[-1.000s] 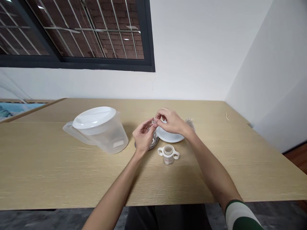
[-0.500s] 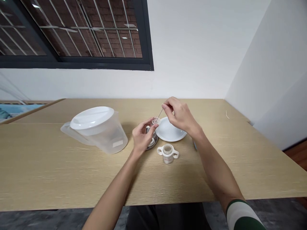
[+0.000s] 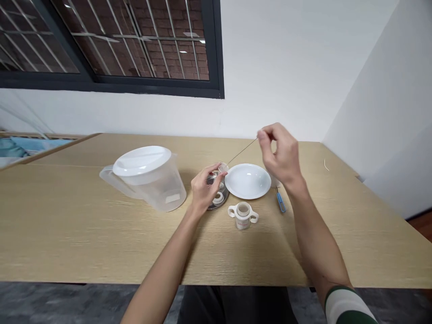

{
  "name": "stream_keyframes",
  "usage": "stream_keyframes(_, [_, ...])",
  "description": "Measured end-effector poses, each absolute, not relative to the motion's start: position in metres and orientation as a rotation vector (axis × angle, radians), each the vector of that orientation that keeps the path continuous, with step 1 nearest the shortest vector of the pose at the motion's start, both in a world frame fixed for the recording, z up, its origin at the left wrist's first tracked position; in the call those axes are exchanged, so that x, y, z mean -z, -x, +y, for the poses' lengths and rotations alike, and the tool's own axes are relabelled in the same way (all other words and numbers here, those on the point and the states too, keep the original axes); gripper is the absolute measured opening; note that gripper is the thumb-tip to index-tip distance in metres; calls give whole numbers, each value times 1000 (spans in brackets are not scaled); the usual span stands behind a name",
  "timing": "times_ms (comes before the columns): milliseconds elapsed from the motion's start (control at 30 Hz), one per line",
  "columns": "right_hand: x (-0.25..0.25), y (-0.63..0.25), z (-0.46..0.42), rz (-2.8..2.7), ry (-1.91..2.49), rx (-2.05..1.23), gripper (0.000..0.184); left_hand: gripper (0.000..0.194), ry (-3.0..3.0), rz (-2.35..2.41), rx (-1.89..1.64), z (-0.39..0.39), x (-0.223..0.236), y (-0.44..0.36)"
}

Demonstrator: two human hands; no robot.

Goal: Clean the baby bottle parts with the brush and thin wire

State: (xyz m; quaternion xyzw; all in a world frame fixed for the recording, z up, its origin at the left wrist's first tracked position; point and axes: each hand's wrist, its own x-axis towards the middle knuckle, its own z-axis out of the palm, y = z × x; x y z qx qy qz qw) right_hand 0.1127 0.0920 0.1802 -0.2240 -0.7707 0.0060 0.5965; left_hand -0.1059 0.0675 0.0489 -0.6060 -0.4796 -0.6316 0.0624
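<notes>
Between the thumb and fingers of my left hand [image 3: 203, 188] is a small clear cup-shaped piece [image 3: 223, 168], held over the edge of a round metal dish [image 3: 222, 203]. My right hand [image 3: 282, 155], raised to the right, pinches the far end of a thin dark wire-like rod [image 3: 243, 150]. The rod slants down to the clear piece; whether its tip is inside or just touching, I cannot tell. A white ring [image 3: 218, 198] lies in the dish, partly behind my left hand. A two-handled baby bottle [image 3: 243, 219], open at the top, stands nearer me.
A white bowl [image 3: 248, 181] sits right of the dish. Beyond it lies a blue-handled tool [image 3: 281, 201], its upper end partly hidden by a whitish object. A lidded translucent pitcher [image 3: 155, 189] stands left. A thin white bent strip [image 3: 326, 165] lies far right on the wooden table [image 3: 84, 234].
My right hand has moved up and right, away from my left, and more of the rod shows between them. The blue-handled tool has come into fuller view. The camera view has shifted slightly.
</notes>
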Motion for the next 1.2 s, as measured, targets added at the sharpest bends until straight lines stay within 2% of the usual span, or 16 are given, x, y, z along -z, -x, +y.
stream_keyframes(200, [-181,-120,93,-1629,548,-9,29,28,1780,-1440,1932,70,-46,112])
stream_keyframes(767, [-174,-106,98,-1692,550,-40,26,25,1819,-1173,1771,70,-47,111])
stream_keyframes(1200, [-158,-79,93,-1857,458,-185,23,24,1777,-1207,1905,69,-46,107])
